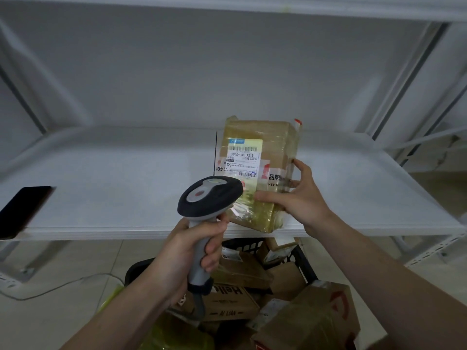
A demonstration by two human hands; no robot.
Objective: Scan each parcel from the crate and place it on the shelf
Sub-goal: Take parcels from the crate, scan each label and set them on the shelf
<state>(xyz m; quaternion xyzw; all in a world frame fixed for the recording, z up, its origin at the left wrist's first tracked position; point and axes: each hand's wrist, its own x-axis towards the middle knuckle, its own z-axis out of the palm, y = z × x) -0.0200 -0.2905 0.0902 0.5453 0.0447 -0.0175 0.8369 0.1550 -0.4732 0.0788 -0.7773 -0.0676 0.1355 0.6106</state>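
My right hand (298, 198) grips a tape-wrapped cardboard parcel (262, 147) by its right edge and holds it over the white shelf (113, 188), label facing me. My left hand (192, 248) grips the handle of a grey and black barcode scanner (209, 195), whose head points at the parcel's lower left part. Below the shelf stands a black crate (303, 261) with several cardboard parcels (240, 274) inside.
A dark phone (22, 210) lies at the shelf's left front edge. The scanner's cable (58, 286) trails over the tiled floor at the left. More boxes (316, 322) pile up at the lower right. White shelf uprights (404, 79) stand at the right.
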